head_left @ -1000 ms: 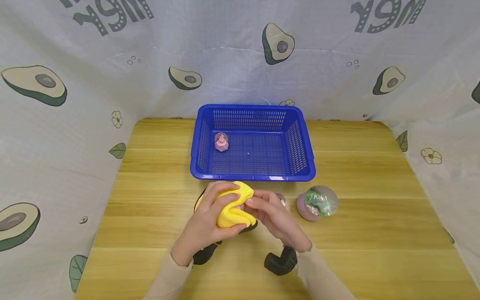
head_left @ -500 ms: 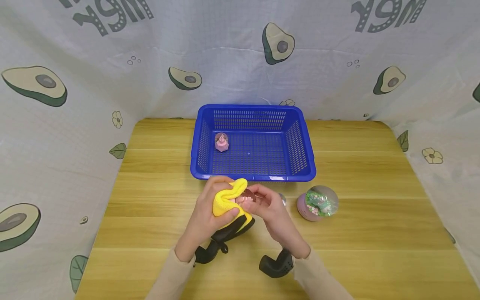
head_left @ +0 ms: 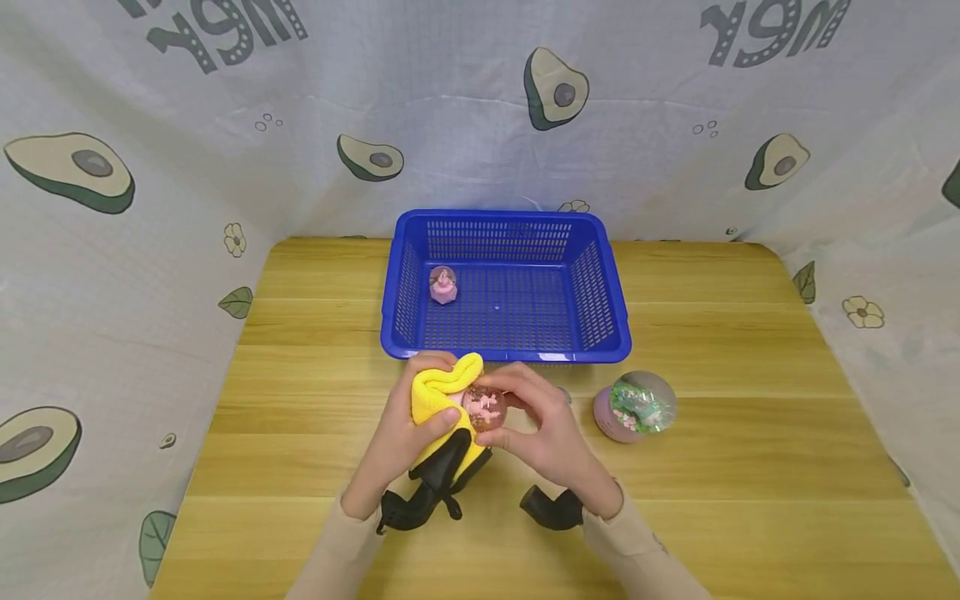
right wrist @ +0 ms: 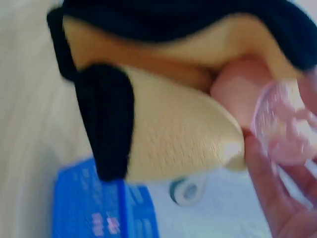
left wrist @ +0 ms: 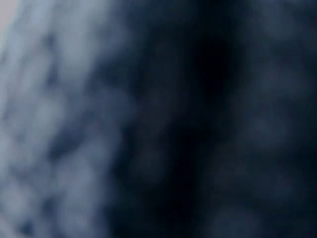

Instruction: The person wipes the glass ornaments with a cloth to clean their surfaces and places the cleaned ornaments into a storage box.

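Observation:
My left hand point(head_left: 412, 421) grips a yellow cloth point(head_left: 431, 396) with black edging, bunched around the pink base of a small snow globe point(head_left: 483, 408). The globe's clear dome, with pink figures inside, pokes out of the cloth's folds toward the right. Thumb and fingers of my right hand point(head_left: 551, 429) hold that dome from either side. In the right wrist view the cloth point(right wrist: 183, 129) looks pale, and the pink dome point(right wrist: 285, 124) sits between the fingertips. Only a dark, blurred surface fills the left wrist view.
A blue plastic basket point(head_left: 506, 356) stands behind the hands, with a small pink snow globe point(head_left: 443, 285) inside at its left. Right of the hands, a larger snow globe point(head_left: 633, 407) with a lilac base lies tilted on the wooden table point(head_left: 750, 450). Another small clear dome point(head_left: 566, 395) is mostly hidden behind the right hand.
The cloth, which covered most of the globe, has shifted left and down with my left hand, baring the dome. My right hand's thumb and fingers have spread wider around it.

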The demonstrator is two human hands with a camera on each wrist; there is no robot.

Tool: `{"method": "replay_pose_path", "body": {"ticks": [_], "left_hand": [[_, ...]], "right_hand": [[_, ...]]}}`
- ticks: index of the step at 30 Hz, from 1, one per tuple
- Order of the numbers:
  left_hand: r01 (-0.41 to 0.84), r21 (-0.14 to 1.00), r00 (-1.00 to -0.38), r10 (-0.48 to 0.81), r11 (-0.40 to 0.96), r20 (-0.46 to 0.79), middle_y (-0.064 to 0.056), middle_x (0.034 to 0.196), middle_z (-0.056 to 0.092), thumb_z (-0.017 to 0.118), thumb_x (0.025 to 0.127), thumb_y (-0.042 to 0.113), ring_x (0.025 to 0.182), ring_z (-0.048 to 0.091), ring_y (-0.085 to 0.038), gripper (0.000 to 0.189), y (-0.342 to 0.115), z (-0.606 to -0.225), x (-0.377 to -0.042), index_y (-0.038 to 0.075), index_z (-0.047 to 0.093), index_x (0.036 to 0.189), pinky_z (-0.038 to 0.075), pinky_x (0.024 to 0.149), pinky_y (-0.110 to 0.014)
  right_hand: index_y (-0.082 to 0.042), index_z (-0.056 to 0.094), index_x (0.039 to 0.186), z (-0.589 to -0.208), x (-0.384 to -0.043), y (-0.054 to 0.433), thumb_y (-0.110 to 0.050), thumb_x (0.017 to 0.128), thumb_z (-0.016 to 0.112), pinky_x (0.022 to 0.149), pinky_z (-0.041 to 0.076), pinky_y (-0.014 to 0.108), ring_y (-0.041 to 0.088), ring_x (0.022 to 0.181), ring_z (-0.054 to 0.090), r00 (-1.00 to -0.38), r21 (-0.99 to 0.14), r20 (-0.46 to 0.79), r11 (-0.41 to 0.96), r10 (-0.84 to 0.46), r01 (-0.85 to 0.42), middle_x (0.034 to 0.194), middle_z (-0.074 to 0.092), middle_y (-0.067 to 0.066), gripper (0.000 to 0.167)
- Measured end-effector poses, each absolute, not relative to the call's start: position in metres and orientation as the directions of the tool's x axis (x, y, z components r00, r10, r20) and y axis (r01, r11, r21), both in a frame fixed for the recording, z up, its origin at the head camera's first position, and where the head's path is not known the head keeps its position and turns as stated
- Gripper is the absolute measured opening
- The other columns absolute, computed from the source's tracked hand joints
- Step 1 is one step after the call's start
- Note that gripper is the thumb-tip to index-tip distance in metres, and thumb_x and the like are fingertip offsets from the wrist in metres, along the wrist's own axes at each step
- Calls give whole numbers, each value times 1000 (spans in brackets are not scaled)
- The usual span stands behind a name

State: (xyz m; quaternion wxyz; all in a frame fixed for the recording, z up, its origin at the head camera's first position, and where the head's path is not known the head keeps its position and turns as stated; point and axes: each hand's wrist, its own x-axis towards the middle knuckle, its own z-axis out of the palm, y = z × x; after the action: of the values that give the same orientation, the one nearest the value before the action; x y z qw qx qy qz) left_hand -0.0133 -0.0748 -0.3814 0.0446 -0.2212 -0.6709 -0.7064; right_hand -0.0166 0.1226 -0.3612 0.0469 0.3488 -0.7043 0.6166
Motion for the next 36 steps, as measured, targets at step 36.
{"method": "replay_pose_path", "body": {"ticks": [36], "left_hand": [[785,604,-616,280,141,736,-12,123,58,70,86,35,119,48,-34,44,-66,-369,-13,5,58,117,36,103,-45]], "right_hand": [[3,58,115,-363,-20,131,-4,92,57,84,53,34,17,89,65,-888,-901,-21,-377,-459,216,98,67,8,25]]}}
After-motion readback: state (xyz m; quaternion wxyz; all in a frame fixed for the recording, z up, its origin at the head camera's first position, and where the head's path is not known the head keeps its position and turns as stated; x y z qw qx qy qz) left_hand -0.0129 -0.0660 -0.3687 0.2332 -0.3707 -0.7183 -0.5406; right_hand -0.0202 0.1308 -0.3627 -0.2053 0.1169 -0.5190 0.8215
